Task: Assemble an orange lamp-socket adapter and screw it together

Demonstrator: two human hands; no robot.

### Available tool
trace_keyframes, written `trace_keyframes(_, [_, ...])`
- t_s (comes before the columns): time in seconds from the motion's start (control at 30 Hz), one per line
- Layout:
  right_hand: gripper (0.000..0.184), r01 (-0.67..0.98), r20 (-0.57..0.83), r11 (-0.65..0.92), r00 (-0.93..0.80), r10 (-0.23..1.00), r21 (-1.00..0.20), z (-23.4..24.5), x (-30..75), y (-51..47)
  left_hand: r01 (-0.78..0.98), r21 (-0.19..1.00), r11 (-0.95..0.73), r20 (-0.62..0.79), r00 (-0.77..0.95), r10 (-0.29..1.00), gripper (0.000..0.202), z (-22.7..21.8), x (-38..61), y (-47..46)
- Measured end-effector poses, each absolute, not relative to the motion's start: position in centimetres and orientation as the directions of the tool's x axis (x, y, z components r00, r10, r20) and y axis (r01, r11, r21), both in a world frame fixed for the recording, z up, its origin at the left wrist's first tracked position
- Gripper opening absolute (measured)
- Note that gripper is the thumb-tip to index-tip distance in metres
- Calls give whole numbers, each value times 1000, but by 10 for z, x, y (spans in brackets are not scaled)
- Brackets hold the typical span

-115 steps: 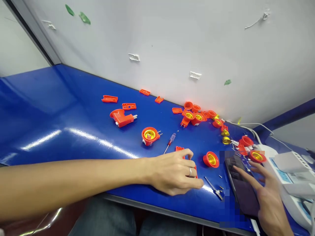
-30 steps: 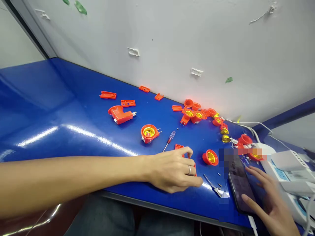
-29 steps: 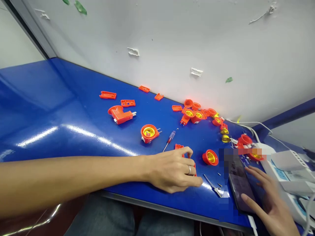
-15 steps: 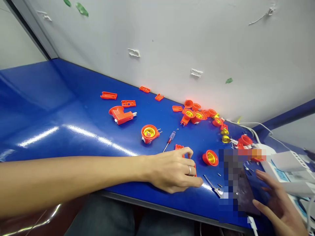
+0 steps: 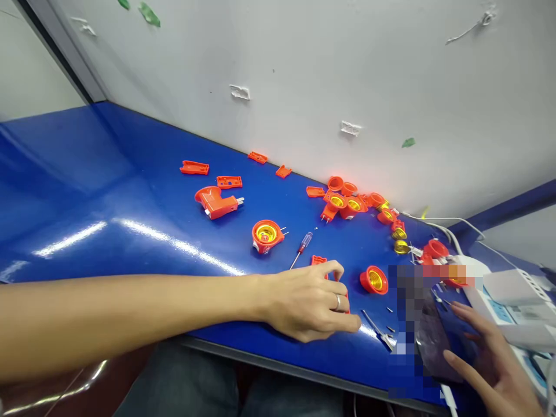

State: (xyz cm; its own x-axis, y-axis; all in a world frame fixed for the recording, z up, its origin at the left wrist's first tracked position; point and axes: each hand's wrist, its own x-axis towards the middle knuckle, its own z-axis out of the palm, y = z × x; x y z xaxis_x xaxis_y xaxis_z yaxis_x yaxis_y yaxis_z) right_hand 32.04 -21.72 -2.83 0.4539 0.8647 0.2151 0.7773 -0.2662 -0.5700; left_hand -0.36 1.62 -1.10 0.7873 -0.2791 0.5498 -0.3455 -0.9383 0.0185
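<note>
My left hand lies on the blue table near its front edge, a ring on one finger. Its fingers curl over a small orange plastic piece, thumb and forefinger pinching it. At the lower right my right hand grips a dark phone by its right side, thumb and fingers spread along the edge. The phone is partly blurred out. An orange lamp socket with a brass insert stands between the two hands.
A small red-handled screwdriver, another brass-lined socket, an orange plug body and flat orange covers lie mid-table. Several sockets are heaped by the white wall. A white power strip with cables sits at the right. Thin metal strips lie near the front edge.
My right hand has slid from on top of the phone to its right side and now grips its edge. The left hand has stayed where it was.
</note>
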Motion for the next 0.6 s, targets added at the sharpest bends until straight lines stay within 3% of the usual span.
trace_keyframes(0.27, [61,753,205,-287,485,850,-592,-28,318,-217,-338,28,-941,512,813,-277,19,-10,-4,16])
trace_keyframes(0.47, [68,609,160,-352,627,763,-711,-34,324,-218,-335,35,-942,509,817,-272,17,-10,-3,16])
trace_keyframes(0.6, [71,588,143,-366,644,752,-722,-34,321,-217,-347,28,-938,541,794,-278,16,-11,-3,16])
